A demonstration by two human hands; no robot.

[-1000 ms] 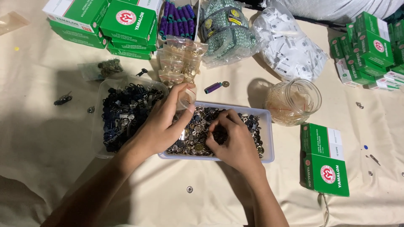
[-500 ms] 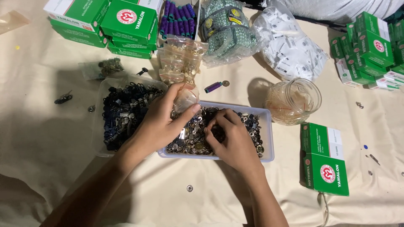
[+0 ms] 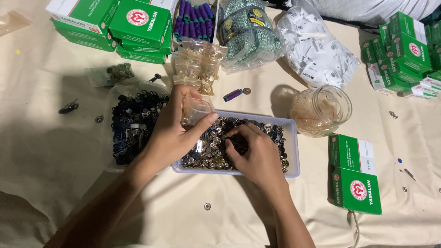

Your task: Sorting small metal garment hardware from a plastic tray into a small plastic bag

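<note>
Left hand [image 3: 177, 131]: comes in from the lower left, fingers curled, pinching a small clear bag [image 3: 196, 110] over the tray's left end.
Right hand [image 3: 257, 154]: enters from below, palm down, fingertips pressed together in the snaps [image 3: 216, 147].
Tray [image 3: 292, 151]: white, frame centre, full of metal snaps.
Tub [image 3: 106, 138]: clear, left of the tray, holding dark pieces.
Jar [image 3: 321, 110]: upper right of the tray.

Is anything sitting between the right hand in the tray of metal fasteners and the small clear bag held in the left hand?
Nothing visible does. The right hand rests on the fasteners in the white tray; the left hand holds the small clear bag just above the tray's left end, only loose fasteners between them.
</note>
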